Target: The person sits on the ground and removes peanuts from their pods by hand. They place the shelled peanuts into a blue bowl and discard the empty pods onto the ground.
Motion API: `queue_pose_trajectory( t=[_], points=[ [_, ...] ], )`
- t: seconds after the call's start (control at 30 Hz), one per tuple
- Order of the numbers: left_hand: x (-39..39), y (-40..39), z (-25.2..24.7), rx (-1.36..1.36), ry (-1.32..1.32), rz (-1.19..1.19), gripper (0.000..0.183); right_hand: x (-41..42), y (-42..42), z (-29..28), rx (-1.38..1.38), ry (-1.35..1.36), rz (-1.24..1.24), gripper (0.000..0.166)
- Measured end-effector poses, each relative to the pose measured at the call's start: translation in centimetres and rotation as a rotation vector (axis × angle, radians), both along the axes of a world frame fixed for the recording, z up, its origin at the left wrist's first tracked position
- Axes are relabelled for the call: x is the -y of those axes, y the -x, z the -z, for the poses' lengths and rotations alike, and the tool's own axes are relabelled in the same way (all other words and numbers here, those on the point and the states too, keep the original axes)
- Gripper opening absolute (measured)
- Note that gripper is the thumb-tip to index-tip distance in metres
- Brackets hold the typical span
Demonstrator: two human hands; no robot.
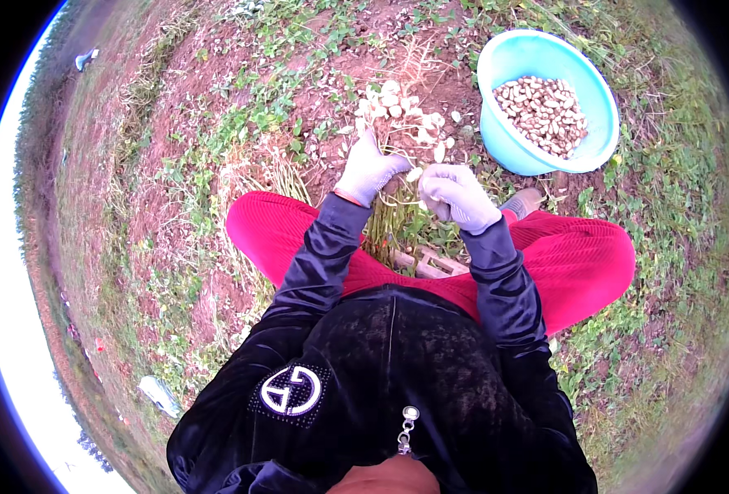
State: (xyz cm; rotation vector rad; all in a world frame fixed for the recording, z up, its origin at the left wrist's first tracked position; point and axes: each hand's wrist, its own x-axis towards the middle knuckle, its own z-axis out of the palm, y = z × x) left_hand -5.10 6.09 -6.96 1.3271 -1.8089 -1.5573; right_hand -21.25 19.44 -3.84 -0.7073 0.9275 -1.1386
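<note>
My left hand (370, 168), in a pale knitted glove, is closed around the stems of a bunch of peanut plants (395, 114). Pale pods and roots stick out beyond its fingers, while the leafy stems hang down between my legs. Just right of it, my gloved right hand (457, 194) has its fingers curled at a pod near the stems; whether it grips that pod cannot be made out. To the upper right stands a light blue plastic tub (518, 157), partly filled with loose peanuts in their shells (543, 114).
My crossed legs in red trousers (580, 265) frame the work area. Between them a slatted plastic crate or stool (429, 262) shows partly. Dry plant stalks (271, 167) lie beyond my left knee. Reddish soil with low green plants surrounds me, and a pale bag-like object (159, 395) lies at lower left.
</note>
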Motion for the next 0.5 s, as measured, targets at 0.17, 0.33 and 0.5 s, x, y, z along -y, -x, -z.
queue_pose_trajectory(
  t=[0.17, 0.33, 0.5],
  points=[
    [0.9, -0.2, 0.0, -0.228, -0.014, -0.038, 0.061, -2.7, -0.6, 0.8, 0.340, 0.059, 0.037, 0.024],
    [0.7, -0.7, -1.0, -0.085, 0.010, -0.091, 0.057, -0.4, 0.5, 1.2, 0.067, -0.007, 0.424, 0.023],
    [-1.0, 0.6, -3.1, -0.027, 0.073, -0.075, 0.057, 1.5, -2.3, 2.4, -0.403, 0.016, 0.450, 0.041]
  ],
)
